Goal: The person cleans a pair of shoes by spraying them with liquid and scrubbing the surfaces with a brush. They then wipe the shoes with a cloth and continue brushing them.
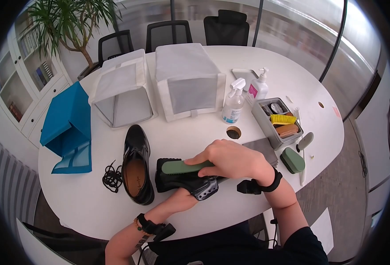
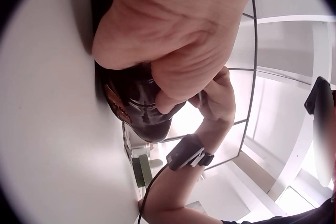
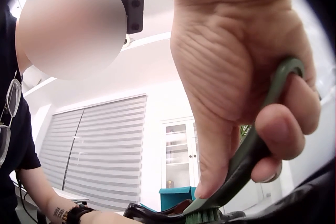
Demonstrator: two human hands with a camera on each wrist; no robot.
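Long green brush (image 1: 177, 167), bristles down against glossy black shoe (image 1: 181, 180), its eyelets unlaced

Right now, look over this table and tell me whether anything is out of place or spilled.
Nothing looks spilled. The one slightly odd thing is the black laces: they lie bunched on the table, beside the standing shoe, instead of threaded through it.
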